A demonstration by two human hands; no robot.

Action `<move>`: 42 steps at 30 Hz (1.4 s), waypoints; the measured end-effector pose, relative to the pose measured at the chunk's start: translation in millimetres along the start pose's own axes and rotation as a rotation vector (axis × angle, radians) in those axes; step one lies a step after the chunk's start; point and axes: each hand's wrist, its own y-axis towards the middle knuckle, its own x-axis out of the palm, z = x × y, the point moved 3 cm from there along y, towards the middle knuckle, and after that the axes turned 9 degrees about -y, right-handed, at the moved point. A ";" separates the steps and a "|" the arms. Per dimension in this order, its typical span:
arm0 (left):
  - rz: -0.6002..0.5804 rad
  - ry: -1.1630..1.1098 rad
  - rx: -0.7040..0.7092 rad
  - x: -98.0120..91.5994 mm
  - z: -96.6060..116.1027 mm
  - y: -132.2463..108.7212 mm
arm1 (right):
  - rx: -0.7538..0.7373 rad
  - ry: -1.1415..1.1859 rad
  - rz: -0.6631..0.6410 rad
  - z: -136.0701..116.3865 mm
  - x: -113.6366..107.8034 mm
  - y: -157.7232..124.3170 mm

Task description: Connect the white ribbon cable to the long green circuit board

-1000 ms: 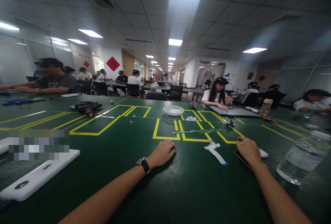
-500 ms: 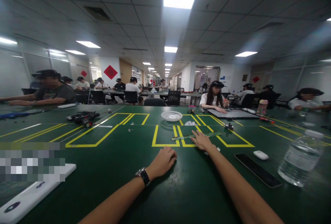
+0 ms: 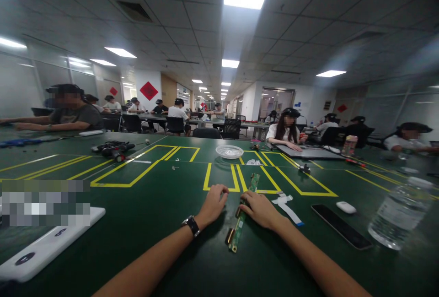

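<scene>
A long, narrow green circuit board [image 3: 242,224] lies at a slant in front of me, its near end toward my body. Copper-coloured flaps stick out along its left edge. My right hand [image 3: 259,207] has its fingers closed over the upper half of the board and hides part of it. To the left of the board, my left hand [image 3: 212,202] rests with loosely bent fingers and nothing in them, apart from the board. A white flat ribbon cable [image 3: 290,211] with a blue end lies right of my right hand.
Right of my right arm lie a black phone [image 3: 339,226], a white earbud case [image 3: 346,207] and a water bottle [image 3: 399,214]. A white basket [image 3: 229,152] stands ahead, and a black power tool [image 3: 116,149] lies far left. A person sits across the green table [image 3: 164,217].
My right hand has turned the circuit board from crosswise to lengthwise and drawn it nearer. The white ribbon cable is now uncovered. My left hand has shifted slightly forward.
</scene>
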 end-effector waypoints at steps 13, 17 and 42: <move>-0.207 0.045 0.066 11.2 12.0 -6.7 | 0.393 -0.176 -0.046 -6.0 3.0 -0.1; -0.195 -0.169 -0.110 16.2 9.8 -3.6 | 0.371 -0.168 -0.023 -8.7 -7.9 -0.9; 0.099 -0.945 -0.378 19.8 -8.9 -1.8 | 0.724 -0.198 -0.089 117.9 10.7 -32.2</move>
